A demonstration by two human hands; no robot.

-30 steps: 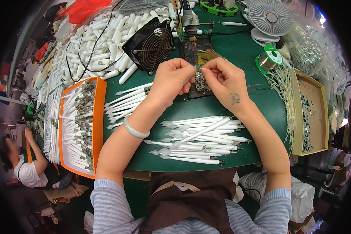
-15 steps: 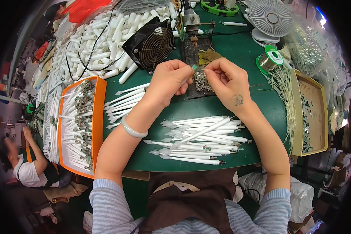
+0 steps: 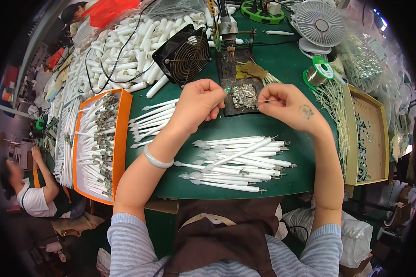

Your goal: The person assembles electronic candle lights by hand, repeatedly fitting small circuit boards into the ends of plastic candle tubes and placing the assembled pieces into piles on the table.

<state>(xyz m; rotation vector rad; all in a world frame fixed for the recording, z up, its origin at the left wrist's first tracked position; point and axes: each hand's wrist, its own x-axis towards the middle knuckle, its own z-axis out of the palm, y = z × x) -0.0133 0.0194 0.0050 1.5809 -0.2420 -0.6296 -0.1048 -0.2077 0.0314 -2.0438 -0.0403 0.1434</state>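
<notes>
My left hand point(image 3: 198, 104) is closed in a pinch beside the soldering stand. A small green circuit board point(image 3: 227, 89) sticks out past its fingertips; the rest of what it holds is hidden by the fingers. To the right, my right hand point(image 3: 289, 107) pinches a thin wire point(image 3: 266, 100), its tip pointing left. Between the hands lies a heap of silvery solder scraps point(image 3: 245, 96) on a dark base plate point(image 3: 225, 69), under an upright soldering iron point(image 3: 231, 51). Nearer me, several white candle-shaped sticks point(image 3: 245, 161) with flame-like tips and wired ends lie in a pile.
An orange box point(image 3: 120, 152) of wired sticks stands left, a black fan point(image 3: 182, 55) behind it near many white tubes point(image 3: 125, 51). Right are a solder spool point(image 3: 319, 73), pale wires point(image 3: 330, 104), a yellowish tray point(image 3: 379, 138) of small boards and a white fan point(image 3: 320, 23). Another person sits far left.
My right hand has moved right and nearer me, away from the left hand, with a wire now showing at its fingertips. My left hand stays almost in place with the green circuit board.
</notes>
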